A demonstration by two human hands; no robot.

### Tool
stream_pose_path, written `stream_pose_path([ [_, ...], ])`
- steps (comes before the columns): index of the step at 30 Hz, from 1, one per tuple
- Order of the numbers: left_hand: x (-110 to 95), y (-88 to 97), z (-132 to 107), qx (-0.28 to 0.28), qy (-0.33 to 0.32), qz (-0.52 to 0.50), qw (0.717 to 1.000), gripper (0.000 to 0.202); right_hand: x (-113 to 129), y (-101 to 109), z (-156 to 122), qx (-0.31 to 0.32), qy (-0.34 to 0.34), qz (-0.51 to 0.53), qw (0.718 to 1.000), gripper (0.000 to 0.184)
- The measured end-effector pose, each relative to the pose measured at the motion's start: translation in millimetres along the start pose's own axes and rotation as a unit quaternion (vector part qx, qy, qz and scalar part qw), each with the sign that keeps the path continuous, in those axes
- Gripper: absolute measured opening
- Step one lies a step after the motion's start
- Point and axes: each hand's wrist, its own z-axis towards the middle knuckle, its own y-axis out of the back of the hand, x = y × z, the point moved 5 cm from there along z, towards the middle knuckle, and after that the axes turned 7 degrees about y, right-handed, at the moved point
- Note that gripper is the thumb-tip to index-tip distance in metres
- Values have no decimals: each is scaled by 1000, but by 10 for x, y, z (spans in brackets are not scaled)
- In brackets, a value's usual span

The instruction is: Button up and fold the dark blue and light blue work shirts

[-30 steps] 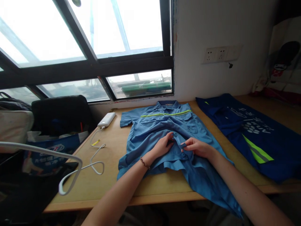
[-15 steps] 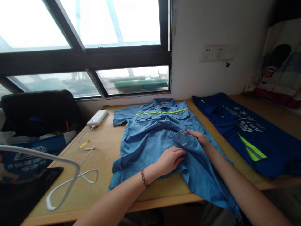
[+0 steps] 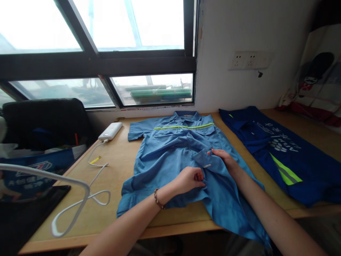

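Observation:
A light blue short-sleeved work shirt (image 3: 165,156) lies front up, its collar toward the window and a yellow-green stripe across the chest. Its lower front is rumpled, and part of the right side hangs over the near table edge. My left hand (image 3: 189,180), with a braided bracelet at the wrist, pinches the cloth of the front opening near the hem; its fingers are curled. Higher up, my right hand (image 3: 223,158) grips the turned-back front edge between thumb and fingers. A small white tag shows on the cloth between both hands.
Dark blue folded clothing (image 3: 282,149) with a reflective stripe lies at the right on the wooden table (image 3: 186,222). A white power bank (image 3: 110,131) and its looping cable (image 3: 99,197) are at the left. Beyond stand a black chair (image 3: 48,119) and a window.
My left hand has shifted slightly left and its fingers have curled in on the cloth. The shirt's lower left hem has moved a little left. My right hand stays nearly in place.

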Motion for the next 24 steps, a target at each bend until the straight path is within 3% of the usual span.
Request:
stream_pose_path([
  [3,86,24,6,19,70,-124,990,24,-23,-88,-61,24,-21,16,999,26],
  [5,122,43,14,21,114,-191,975,26,-73,-181,-92,74,-43,6,996,28],
  [8,133,113,29,-23,141,-236,961,25,-154,-280,-107,132,-47,-62,988,29],
  [11,141,167,34,-68,152,-254,953,21,-208,-293,-87,133,-39,-111,984,31],
  [14,148,180,27,-97,146,-251,952,19,-224,-267,-65,114,-40,-104,987,33],
  [19,101,250,-8,-203,67,-184,959,18,-210,-237,-48,85,-32,-55,994,31],
  [24,113,275,-3,-209,86,-246,943,21,-196,-274,-48,92,-31,-13,995,30],
])
